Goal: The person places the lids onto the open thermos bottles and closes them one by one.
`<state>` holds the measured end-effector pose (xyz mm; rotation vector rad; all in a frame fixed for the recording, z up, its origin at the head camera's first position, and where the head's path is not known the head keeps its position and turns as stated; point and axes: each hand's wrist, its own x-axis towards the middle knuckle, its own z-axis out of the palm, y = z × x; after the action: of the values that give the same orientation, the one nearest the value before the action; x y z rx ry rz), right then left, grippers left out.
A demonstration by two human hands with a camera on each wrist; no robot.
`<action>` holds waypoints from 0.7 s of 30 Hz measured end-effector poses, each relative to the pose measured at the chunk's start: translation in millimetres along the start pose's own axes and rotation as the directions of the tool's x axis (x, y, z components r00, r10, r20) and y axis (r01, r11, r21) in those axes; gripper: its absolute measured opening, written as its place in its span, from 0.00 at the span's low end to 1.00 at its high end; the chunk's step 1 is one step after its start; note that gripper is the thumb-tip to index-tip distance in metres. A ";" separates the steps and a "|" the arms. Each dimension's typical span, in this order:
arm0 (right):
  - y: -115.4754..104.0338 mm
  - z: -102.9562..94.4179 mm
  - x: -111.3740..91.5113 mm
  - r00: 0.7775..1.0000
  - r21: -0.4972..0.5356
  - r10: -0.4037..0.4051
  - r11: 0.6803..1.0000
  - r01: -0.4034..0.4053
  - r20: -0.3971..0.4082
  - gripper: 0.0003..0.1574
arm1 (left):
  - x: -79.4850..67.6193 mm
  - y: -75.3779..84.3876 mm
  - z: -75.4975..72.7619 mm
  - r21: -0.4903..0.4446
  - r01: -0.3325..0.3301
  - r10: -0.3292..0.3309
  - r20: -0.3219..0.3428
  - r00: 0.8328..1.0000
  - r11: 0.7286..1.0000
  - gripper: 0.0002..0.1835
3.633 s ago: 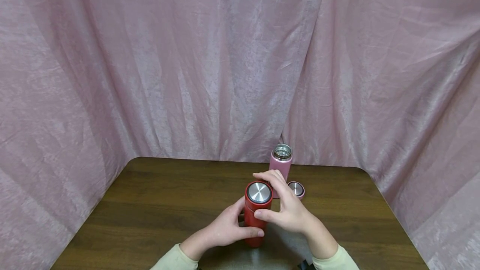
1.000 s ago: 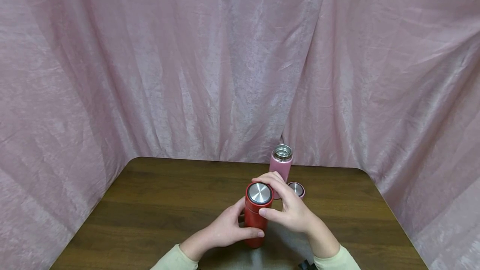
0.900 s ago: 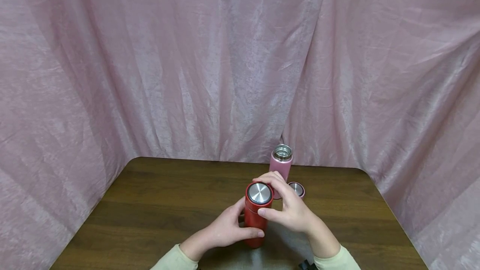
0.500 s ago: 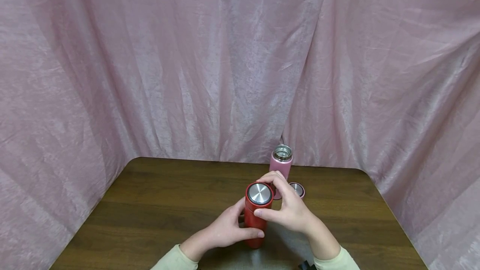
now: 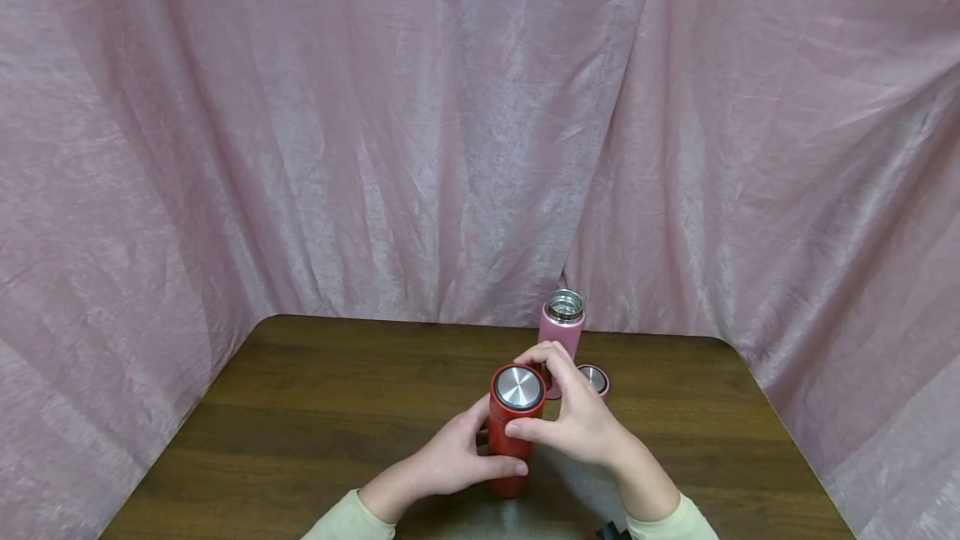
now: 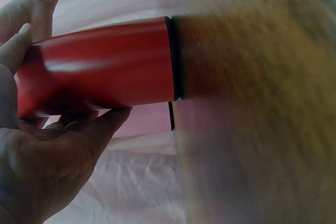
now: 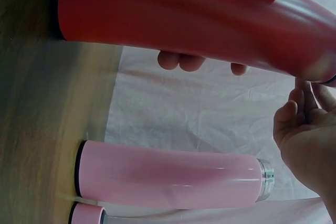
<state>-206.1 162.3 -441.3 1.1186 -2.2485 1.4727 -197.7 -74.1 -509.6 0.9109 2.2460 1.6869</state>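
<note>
A red thermos (image 5: 499,438) stands upright on the table, its lid (image 5: 519,387) on top with a brushed steel disc. My left hand (image 5: 447,457) grips the body from the left, thumb across the near side and fingers behind it. My right hand (image 5: 579,419) holds the lid between the thumb at the near side and the fingers at the far side. In the left wrist view the black base of the red thermos (image 6: 105,66) meets the table. Behind it stands a pink thermos (image 5: 561,333) with its steel mouth uncovered, partly hidden by my right hand.
A pink lid (image 5: 593,377) with a steel disc sits right of the pink thermos, steel side up. The brown wooden table (image 5: 360,373) ends at a pink curtain (image 5: 420,148) along the back and sides. A small black object (image 5: 611,531) shows by the right cuff.
Over the last second my right thumb has shifted left along the near side of the lid, while its fingertips moved right at the far side. My left hand and the red thermos stay put.
</note>
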 end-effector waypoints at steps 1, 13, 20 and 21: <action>0.3 -0.5 -0.2 1.000 -0.003 -0.005 1.000 0.006 0.012 0.47 | 0.0 0.0 0.0 0.000 0.001 -0.001 -0.001 1.000 1.000 0.39; 7.0 -3.9 4.5 0.959 0.107 -0.258 0.963 0.246 0.121 0.50 | -0.4 0.0 -0.7 0.011 0.015 -0.015 0.002 1.000 1.000 0.40; 6.6 -4.6 5.3 0.957 0.085 -0.267 0.962 0.258 0.114 0.46 | -0.2 -1.5 -0.3 0.009 0.011 -0.011 0.004 1.000 1.000 0.39; 6.5 -4.6 5.4 0.959 0.076 -0.262 0.964 0.255 0.111 0.46 | -0.1 -1.6 -0.3 0.009 0.010 -0.010 0.004 1.000 1.000 0.39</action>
<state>-215.2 165.1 -440.5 1.4936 -2.0456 1.4084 -198.3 -74.6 -511.0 0.9031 2.2537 1.6706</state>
